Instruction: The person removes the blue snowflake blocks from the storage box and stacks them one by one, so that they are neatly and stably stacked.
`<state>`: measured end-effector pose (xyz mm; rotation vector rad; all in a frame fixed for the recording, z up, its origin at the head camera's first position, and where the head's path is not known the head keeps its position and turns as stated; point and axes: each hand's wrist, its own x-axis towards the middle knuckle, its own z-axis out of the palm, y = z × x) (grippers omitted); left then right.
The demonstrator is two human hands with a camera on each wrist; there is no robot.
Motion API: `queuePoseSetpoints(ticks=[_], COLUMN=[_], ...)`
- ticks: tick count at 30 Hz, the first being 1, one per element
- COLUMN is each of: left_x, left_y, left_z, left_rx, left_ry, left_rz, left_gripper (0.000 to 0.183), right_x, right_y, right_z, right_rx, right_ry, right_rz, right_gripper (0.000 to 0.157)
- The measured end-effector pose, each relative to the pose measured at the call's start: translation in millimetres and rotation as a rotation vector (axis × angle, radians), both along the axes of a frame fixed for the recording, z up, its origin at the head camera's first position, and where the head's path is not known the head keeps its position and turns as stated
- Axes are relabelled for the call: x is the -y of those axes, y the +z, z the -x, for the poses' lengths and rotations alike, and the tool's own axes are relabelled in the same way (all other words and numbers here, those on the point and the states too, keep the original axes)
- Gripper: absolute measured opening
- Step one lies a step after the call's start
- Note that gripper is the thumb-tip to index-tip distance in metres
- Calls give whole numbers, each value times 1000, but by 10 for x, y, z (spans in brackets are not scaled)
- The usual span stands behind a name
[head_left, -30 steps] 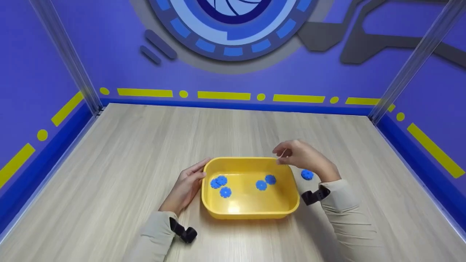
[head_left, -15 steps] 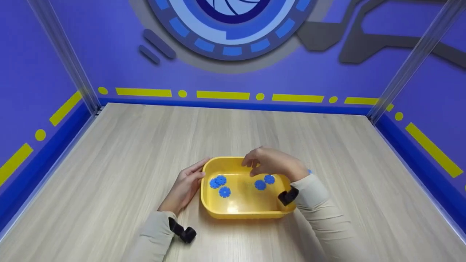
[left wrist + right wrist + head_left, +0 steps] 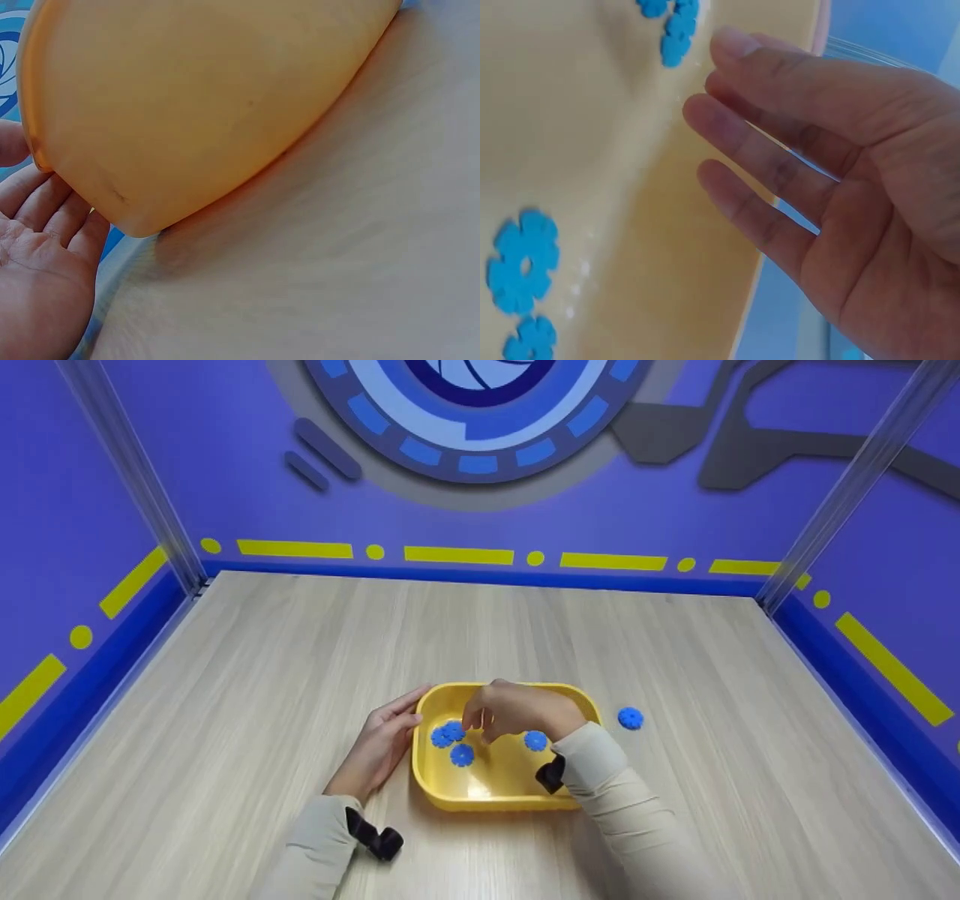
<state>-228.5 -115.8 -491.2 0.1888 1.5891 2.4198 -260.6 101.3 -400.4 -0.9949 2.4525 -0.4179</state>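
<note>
A yellow plastic basin (image 3: 495, 802) stands on the table, with several blue notched, flower-shaped discs inside. Three of these discs (image 3: 462, 755) lie at its left end; another disc (image 3: 535, 741) lies nearer the right. My left hand (image 3: 381, 746) holds the basin's left side, thumb at the rim; in the left wrist view its fingers (image 3: 69, 214) lie against the outer wall. Over the inside of the basin is my right hand (image 3: 517, 711), close to the left discs. The right wrist view shows this hand's fingers (image 3: 739, 139) loosely bent, holding nothing. The right forearm hides part of the basin.
On the wooden table (image 3: 300, 660), a separate blue disc (image 3: 631, 718) lies to the right of the basin. Blue panels (image 3: 480, 525) with yellow marks enclose the back and sides. Black wrist cameras (image 3: 384, 844) sit on both sleeves.
My right hand has moved left from the basin's back right rim to above its inside, near the left discs. The left hand keeps its hold on the basin.
</note>
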Motion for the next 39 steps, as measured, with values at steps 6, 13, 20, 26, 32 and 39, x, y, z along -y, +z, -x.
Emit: queuePoseSetpoints(ticks=[6,13,20,26,32,39], left_x=[2,0,3,9,10,7], left_y=[3,-1,-8,-12,-8,-8], left_z=[-6,-2,-5,-5,-1,-4], left_rx=[-5,-5,-13,-23,-16,-14], left_ry=[2,-5,-3,-11,-8,-7], left_rz=[-11,-4,-14,-30,-33,-30], left_gripper=[56,57,57,57,57,58], right_x=[141,244,262,230,209,177], right_y=[-115,-206,-244,-243,-203,-147], right_z=[-6,-17,-20,-18,-31,-46], right_rx=[3,19,7,-1,6,-19], right_ry=[4,6,25,46,-2,-8], right_rz=[-24,-51,-51,-39,-68,-100], right_gripper=[26,23,20,20,20,14])
